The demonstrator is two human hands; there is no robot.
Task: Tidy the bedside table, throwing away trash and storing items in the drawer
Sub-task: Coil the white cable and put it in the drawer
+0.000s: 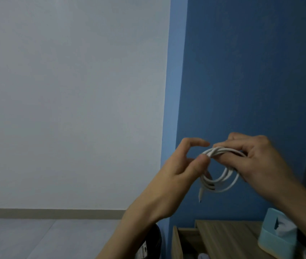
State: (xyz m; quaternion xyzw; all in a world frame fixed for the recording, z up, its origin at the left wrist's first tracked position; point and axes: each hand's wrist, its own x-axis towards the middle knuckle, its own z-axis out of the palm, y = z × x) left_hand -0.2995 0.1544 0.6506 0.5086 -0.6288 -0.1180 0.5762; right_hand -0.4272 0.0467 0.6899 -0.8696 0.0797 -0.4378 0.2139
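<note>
head view: you hold the cable [221,184] up in front of the blue wall [251,71], well above the table [228,238], so the loops hang free and nothing snags them. your right hand [260,159] carries the weight. its fingers [228,146] curl over the top of the coil and clamp the strands together, which is why the loops sit stacked and not splayed. your left hand [182,165] works the near side, with the thumb [203,160] pinching the bundle where the strands cross. the index finger is lifted clear and curved above it, probably ready to guide a turn. the fingers under the thumb are hidden, so how many share the pinch i cannot tell. the plug [200,197] dangles loose below the coil, so by my reading the winding is nearly done but not finished.

low in the frame a drawer [185,240] looks pulled open just left of the table top, likely where the cable will go. a tissue box [273,238] stands on the table under your right forearm. a dark bin [157,238] sits on the floor below your left wrist, beside the table. tuck that loose end in first, or the coil may spring open once you let go.
</note>
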